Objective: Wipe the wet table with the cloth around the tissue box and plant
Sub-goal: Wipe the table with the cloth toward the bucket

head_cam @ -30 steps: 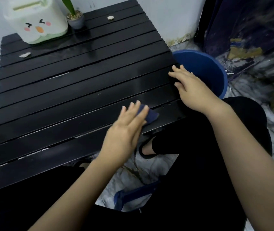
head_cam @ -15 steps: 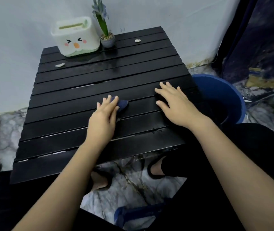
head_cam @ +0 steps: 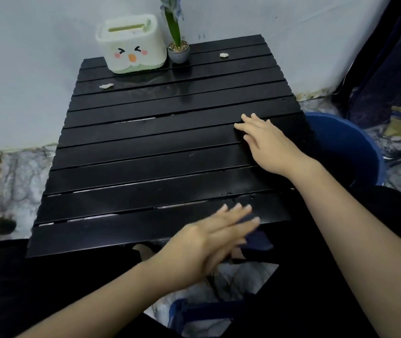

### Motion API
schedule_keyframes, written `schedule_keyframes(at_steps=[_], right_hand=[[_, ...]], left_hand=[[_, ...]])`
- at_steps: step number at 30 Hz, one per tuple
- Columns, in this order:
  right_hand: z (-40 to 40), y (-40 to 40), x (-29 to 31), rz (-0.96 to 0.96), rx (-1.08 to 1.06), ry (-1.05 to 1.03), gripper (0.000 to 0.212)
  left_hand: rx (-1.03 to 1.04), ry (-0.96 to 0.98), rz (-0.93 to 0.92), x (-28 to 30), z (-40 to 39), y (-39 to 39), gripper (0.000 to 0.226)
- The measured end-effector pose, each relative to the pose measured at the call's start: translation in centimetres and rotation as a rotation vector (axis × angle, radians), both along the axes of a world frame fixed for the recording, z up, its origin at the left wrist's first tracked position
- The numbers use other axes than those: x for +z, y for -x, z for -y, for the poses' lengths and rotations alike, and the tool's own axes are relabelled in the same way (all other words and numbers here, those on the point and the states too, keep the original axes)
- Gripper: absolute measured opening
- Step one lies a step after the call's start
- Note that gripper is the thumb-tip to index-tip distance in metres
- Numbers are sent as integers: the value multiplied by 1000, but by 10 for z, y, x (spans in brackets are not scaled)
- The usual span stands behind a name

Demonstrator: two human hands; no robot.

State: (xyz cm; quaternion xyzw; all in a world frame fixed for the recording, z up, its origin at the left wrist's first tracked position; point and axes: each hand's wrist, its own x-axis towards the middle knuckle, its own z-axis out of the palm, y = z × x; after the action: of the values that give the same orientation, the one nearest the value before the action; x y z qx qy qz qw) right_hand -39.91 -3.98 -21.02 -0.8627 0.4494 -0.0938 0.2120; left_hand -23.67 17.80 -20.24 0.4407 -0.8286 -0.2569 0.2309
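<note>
The black slatted table [head_cam: 145,152] fills the middle of the view, glossy with wet patches. At its far edge stand a white tissue box with a cartoon face [head_cam: 132,45] and a small potted plant [head_cam: 178,48] to its right. My left hand [head_cam: 215,236] lies flat and blurred at the near right edge, pressing a dark blue cloth [head_cam: 255,236] that hangs partly over the edge. My right hand [head_cam: 270,142] rests flat with fingers spread on the right side of the table, holding nothing.
Two small white scraps lie on the table, one at the far left [head_cam: 106,86], one at the far right [head_cam: 224,55]. A blue bucket [head_cam: 363,147] stands on the floor right of the table. A white wall runs behind. My legs are under the near edge.
My left hand has slid the cloth back from the middle slats to the near right edge. My right hand stays flat on the right side. The camera has tilted.
</note>
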Motion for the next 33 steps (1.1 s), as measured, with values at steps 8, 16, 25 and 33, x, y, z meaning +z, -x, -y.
schedule_keyframes(at_steps=[8, 16, 25, 33], right_hand=[[4, 4, -1, 6, 23, 5, 44], [8, 10, -1, -12, 62, -11, 46], [14, 13, -1, -42, 93, 19, 48], [26, 17, 5, -118, 164, 9, 60]], left_hand=[[426, 147, 165, -29, 42, 27, 41], [-11, 7, -25, -1, -4, 42, 39], [305, 50, 221, -6, -1, -52, 45], [109, 147, 175, -18, 57, 40, 42]])
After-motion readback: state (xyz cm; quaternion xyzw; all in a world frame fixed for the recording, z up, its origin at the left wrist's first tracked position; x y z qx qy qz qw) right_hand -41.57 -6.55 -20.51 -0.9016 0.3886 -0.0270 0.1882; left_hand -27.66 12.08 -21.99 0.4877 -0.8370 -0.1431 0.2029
